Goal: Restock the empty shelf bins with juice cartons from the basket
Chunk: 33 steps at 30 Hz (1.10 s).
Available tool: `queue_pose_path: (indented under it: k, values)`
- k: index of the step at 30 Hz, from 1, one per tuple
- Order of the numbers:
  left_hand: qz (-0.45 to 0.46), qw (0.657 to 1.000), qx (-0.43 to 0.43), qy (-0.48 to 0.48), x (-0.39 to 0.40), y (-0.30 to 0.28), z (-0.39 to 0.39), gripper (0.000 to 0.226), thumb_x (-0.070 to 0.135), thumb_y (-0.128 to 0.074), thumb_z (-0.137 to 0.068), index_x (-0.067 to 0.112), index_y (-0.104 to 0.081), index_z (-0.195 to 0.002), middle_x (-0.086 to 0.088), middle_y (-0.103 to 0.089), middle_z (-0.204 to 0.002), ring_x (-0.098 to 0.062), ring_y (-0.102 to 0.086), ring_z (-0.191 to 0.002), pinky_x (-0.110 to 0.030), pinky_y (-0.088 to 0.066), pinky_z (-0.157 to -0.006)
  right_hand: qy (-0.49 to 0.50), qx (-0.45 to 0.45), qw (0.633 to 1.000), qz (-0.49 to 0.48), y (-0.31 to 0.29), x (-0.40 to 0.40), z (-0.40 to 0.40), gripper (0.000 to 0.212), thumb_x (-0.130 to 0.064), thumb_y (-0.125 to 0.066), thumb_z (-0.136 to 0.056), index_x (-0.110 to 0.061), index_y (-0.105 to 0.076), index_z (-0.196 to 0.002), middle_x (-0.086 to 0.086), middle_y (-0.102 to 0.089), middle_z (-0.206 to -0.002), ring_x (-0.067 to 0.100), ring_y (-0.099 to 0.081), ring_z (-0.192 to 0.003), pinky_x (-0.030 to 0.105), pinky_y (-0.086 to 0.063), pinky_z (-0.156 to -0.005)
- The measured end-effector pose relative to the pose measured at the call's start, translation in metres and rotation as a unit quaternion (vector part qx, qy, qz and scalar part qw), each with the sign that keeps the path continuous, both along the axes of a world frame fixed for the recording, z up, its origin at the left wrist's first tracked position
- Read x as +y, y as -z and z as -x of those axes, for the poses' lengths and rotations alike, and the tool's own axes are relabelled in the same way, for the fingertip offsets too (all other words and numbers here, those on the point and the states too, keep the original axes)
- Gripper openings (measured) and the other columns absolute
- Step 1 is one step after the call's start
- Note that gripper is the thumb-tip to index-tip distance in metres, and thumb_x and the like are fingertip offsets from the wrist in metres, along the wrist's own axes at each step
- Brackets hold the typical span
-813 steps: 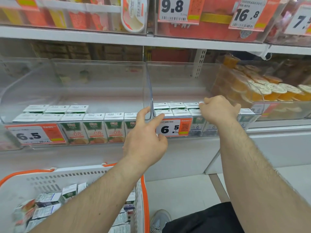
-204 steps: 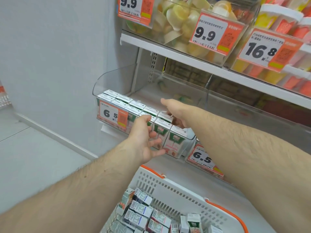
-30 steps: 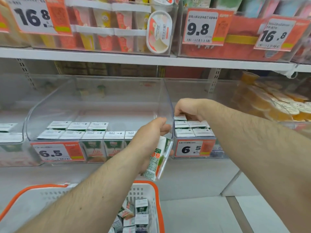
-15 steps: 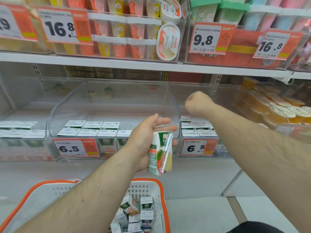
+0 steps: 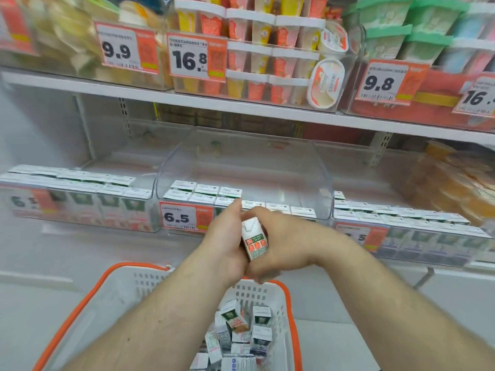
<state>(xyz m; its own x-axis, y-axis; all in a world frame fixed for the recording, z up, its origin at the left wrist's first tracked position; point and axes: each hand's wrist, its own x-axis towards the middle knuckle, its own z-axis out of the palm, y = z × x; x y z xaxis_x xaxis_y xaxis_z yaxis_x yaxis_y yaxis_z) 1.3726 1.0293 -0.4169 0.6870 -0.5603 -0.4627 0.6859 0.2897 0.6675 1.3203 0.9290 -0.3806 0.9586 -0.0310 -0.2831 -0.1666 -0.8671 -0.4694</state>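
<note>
A small white juice carton (image 5: 254,240) with green and orange print is held upright between both hands, in front of the middle clear shelf bin (image 5: 318,183). My left hand (image 5: 227,245) wraps its left side and my right hand (image 5: 278,247) closes on its right side and bottom. That bin holds rows of cartons (image 5: 203,192) at its front and left. Bins to the left (image 5: 77,202) and right (image 5: 401,223) also hold carton rows. Below my arms, the white basket with orange rim (image 5: 290,311) holds several loose cartons (image 5: 241,333).
Orange price tags reading 6.5 (image 5: 184,216) hang on the bin fronts. The shelf above (image 5: 241,105) carries cups and tubs with tags 9.9, 16.8 and 9.8. Orange jelly cups (image 5: 450,180) fill a bin at the far right. Pale floor lies beside the basket.
My right hand came back from the right bin and down onto the carton that my left hand held. The carton now stands upright between both hands. The view shifted left.
</note>
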Motion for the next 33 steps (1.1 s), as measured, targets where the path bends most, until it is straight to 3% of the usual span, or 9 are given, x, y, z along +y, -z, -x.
queue_pose_path:
  k: [5,7,9,13,16,19,23,28,33]
  values:
    - [0.0,0.996,-0.069,-0.052,0.02,0.005,-0.014,0.037,0.037,-0.042,-0.099,0.005,-0.057,-0.112,-0.019,-0.062,-0.096,-0.029,-0.062,-0.072,-0.036,-0.049,-0.064,0.104,-0.105,0.973,-0.18,0.009,0.001,-0.011,0.048,0.006,-0.067,-0.069,-0.021,-0.059,-0.108,0.007,-0.069,-0.092,0.019,-0.068,-0.072,0.034,-0.058,-0.054]
    - [-0.06,0.984,-0.155,-0.061,0.03,0.013,-0.021,0.027,0.028,-0.054,-0.087,0.011,-0.059,-0.107,-0.013,-0.063,-0.101,-0.023,-0.058,-0.078,-0.036,-0.042,-0.075,0.143,-0.124,0.939,-0.287,0.009,-0.007,-0.014,0.051,0.016,-0.066,-0.07,-0.017,-0.06,-0.108,0.012,-0.071,-0.094,0.022,-0.069,-0.075,0.035,-0.057,-0.059]
    - [-0.138,0.958,-0.251,-0.008,0.04,0.019,-0.02,0.045,0.029,-0.065,-0.069,0.021,-0.061,-0.113,-0.002,-0.069,-0.106,-0.019,-0.062,-0.092,-0.035,-0.039,-0.082,0.149,-0.131,0.912,-0.359,0.01,-0.012,-0.018,0.055,0.021,-0.065,-0.072,-0.016,-0.059,-0.113,0.01,-0.073,-0.094,0.025,-0.071,-0.081,0.042,-0.057,-0.069]
    - [-0.173,0.917,-0.358,0.038,0.04,0.025,-0.02,0.038,0.013,-0.076,-0.082,0.024,-0.061,-0.116,0.004,-0.075,-0.098,-0.018,-0.07,-0.093,-0.035,-0.053,-0.08,0.098,-0.168,0.9,-0.39,0.012,-0.014,-0.03,0.049,0.022,-0.065,-0.075,-0.009,-0.063,-0.113,0.006,-0.074,-0.093,0.017,-0.071,-0.081,0.032,-0.059,-0.071]
    - [-0.235,0.853,-0.463,-0.056,0.035,0.026,-0.031,0.037,0.007,-0.078,-0.079,0.031,-0.067,-0.105,0.012,-0.074,-0.092,-0.009,-0.069,-0.089,-0.029,-0.055,-0.08,0.074,-0.223,0.927,-0.292,0.006,-0.016,-0.037,0.026,-0.012,-0.075,-0.077,-0.023,-0.069,-0.1,-0.004,-0.074,-0.092,0.012,-0.07,-0.084,0.03,-0.055,-0.072]
    - [-0.25,0.796,-0.544,-0.086,0.031,0.022,-0.04,0.043,0.006,-0.078,-0.078,0.044,-0.065,-0.095,0.021,-0.07,-0.085,0.004,-0.064,-0.079,-0.015,-0.05,-0.071,0.104,-0.254,0.944,-0.183,0.001,-0.016,-0.046,0.044,-0.065,-0.059,-0.062,-0.035,-0.07,-0.093,-0.013,-0.071,-0.09,0.01,-0.067,-0.086,0.036,-0.057,-0.074]
    - [-0.301,0.72,-0.615,-0.109,0.025,0.017,-0.051,0.048,0.014,-0.077,-0.079,0.042,-0.062,-0.116,0.022,-0.062,-0.107,0.001,-0.057,-0.101,-0.011,-0.039,-0.082,0.169,-0.313,0.916,-0.189,-0.003,-0.017,-0.059,0.023,-0.047,-0.06,-0.074,-0.027,-0.073,-0.075,-0.005,-0.071,-0.07,0.018,-0.07,-0.07,0.046,-0.06,-0.065]
    - [-0.51,0.54,-0.664,-0.085,0.031,0.041,-0.065,0.057,0.044,-0.063,-0.088,0.032,-0.047,-0.141,0.01,-0.043,-0.146,-0.015,-0.027,-0.14,-0.039,-0.015,-0.108,0.274,-0.364,0.885,-0.09,-0.009,-0.055,-0.077,0.027,-0.044,-0.056,-0.085,-0.025,-0.074,-0.079,-0.006,-0.072,-0.077,0.017,-0.067,-0.078,0.04,-0.058,-0.073]
    - [-0.529,0.517,-0.671,-0.056,0.03,0.065,-0.067,0.041,0.047,-0.056,-0.082,0.035,-0.064,-0.12,0.011,-0.057,-0.135,-0.019,-0.043,-0.132,-0.043,-0.003,-0.111,0.229,-0.225,0.947,0.028,0.019,-0.056,-0.103,0.032,-0.036,-0.054,-0.088,-0.012,-0.072,-0.079,0.007,-0.068,-0.077,0.026,-0.062,-0.075,0.034,-0.053,-0.067]
